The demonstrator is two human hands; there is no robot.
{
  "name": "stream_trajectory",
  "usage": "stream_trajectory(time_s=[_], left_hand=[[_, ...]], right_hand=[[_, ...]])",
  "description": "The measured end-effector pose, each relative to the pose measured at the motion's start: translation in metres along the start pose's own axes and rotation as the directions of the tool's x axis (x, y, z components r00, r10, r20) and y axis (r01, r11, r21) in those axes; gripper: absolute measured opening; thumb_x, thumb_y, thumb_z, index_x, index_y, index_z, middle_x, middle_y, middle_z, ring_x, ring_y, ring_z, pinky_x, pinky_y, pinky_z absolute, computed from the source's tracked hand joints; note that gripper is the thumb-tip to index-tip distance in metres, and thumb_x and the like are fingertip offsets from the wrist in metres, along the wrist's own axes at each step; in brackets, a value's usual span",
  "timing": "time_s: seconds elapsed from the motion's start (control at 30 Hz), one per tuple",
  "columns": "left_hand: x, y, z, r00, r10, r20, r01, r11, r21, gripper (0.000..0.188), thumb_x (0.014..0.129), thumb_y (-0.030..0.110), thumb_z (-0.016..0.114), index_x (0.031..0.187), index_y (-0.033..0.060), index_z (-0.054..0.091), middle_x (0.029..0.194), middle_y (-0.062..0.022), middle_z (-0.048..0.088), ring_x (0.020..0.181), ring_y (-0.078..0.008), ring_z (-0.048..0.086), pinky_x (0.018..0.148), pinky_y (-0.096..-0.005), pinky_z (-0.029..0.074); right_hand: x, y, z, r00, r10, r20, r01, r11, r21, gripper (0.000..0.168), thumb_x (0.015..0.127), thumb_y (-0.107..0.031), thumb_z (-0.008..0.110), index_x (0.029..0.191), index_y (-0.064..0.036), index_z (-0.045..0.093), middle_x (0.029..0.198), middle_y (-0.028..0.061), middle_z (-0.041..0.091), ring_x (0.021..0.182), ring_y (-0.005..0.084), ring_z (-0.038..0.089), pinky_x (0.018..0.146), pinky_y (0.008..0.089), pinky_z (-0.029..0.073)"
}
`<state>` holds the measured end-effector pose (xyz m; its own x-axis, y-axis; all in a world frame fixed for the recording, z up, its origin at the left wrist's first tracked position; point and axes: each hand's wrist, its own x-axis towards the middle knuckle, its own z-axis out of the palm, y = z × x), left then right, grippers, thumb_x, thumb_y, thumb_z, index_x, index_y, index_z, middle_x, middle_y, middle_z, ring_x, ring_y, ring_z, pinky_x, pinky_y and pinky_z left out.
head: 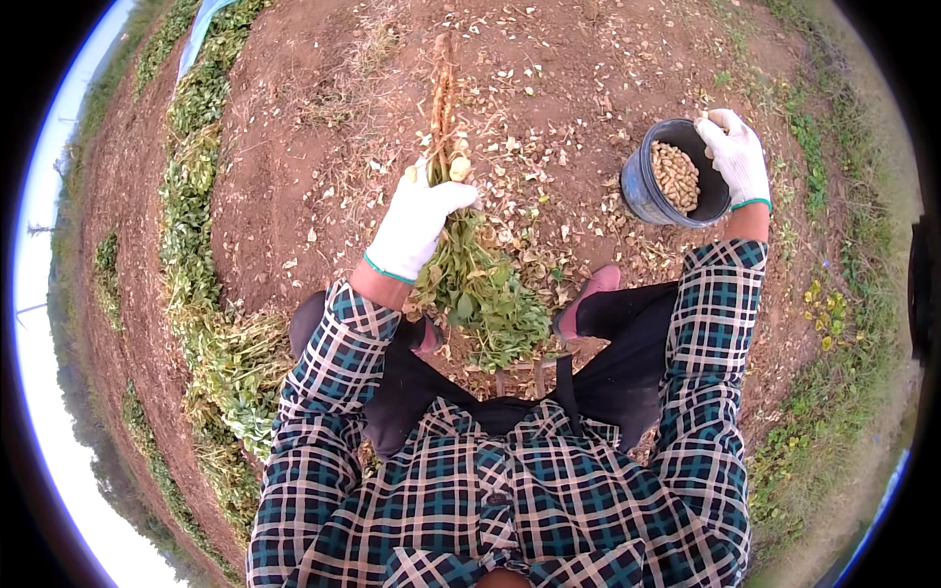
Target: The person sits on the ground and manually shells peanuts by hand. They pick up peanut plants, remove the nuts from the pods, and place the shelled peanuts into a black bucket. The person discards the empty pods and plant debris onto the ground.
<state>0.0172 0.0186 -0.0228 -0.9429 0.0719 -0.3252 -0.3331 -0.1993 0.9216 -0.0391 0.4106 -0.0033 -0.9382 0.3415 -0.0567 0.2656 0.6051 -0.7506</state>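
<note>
My left hand (419, 220), in a white knit glove with a green cuff edge, grips the stems of an uprooted peanut plant (481, 287). Its brown root points away from me, a few pale pods sit by my fingers, and the leafy tops hang back between my knees. At the right stands a dark bucket (643, 192) holding a heap of peanuts in the shell (675, 176). My right hand (731, 154), gloved the same way, is over the bucket's right rim with its fingers curled. A small pale thing shows at its fingertips, seemingly a pod.
A row of leafy peanut plants (187, 220) lies along the left, with a heap of plants (242, 360) near my left knee. Dry leaf bits litter the brown soil (294, 184). My pink-topped shoes (595, 294) rest on the ground. Grass and weeds (831, 353) border the right side.
</note>
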Motion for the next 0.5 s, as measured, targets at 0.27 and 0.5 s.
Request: stream_trajectory(time_s=[0.27,0.5], left_hand=[[0.002,0.005,0.011,0.985,0.129,0.111,-0.163,0.899,0.406,0.030,0.082,0.017,0.068,0.105,-0.0010,0.061,0.091,-0.0047,0.065,0.080,-0.0104,0.059,0.072,-0.0268,0.047],[-0.005,0.024,0.019,0.981,0.176,0.088,-0.196,0.882,0.428,0.032,0.083,0.017,0.066,0.109,0.0003,0.059,0.091,-0.0047,0.065,0.080,-0.0118,0.059,0.074,-0.0283,0.048]], right_hand=[[0.040,0.064,-0.029,0.866,-0.022,-0.500,-0.184,0.916,-0.358,0.064,0.076,-0.054,0.059,0.115,-0.004,0.063,0.109,0.0202,0.065,0.107,0.0345,0.060,0.093,0.0399,0.045],[-0.062,-0.068,0.066,0.609,-0.780,0.144,0.792,0.609,-0.051,0.029,0.086,-0.032,0.061,0.096,-0.005,0.065,0.086,0.0116,0.065,0.078,0.0254,0.064,0.069,0.0333,0.050]])
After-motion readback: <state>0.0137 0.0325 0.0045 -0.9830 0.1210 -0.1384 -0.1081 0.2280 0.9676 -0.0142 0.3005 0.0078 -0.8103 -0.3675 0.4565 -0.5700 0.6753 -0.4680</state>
